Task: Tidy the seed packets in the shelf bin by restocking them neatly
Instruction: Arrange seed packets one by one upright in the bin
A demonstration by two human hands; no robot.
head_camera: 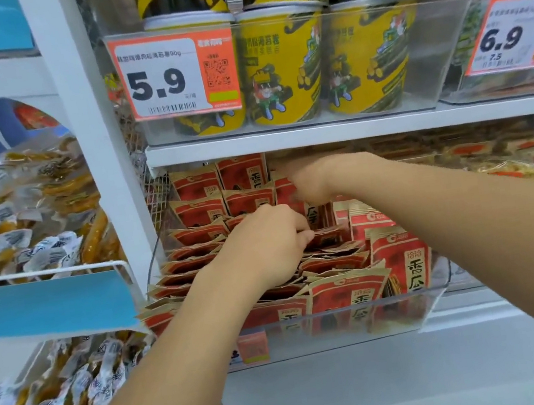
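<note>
Head view: a shop shelf seen from above and in front, both bare forearms reaching into a clear bin (439,298) of red seed packets (341,291).
Bin: clear plastic, on the lower shelf, its front wall facing the viewer.
Seed packets: red and tan; the front rows stand upright with labels showing, the middle ones lie flat and overlapping, and more stand at the back.
Left hand (265,244): knuckles up in the middle of the bin, fingers curled down onto the flat packets and apparently gripping some.
Right hand (307,182): farther back, blurred, fingers bent against the upright packets; whether it grips one I cannot tell.
Upper shelf: yellow tubs (280,68) behind a clear rail, with a price tag (175,73) reading 5.9.
Left rack: loose clear-wrapped snacks (27,210) in open trays.
Risk: lifting the flat stack could tip the front row forward over the low wall.
Risk: the crossing forearms could knock upright packets askew.
</note>
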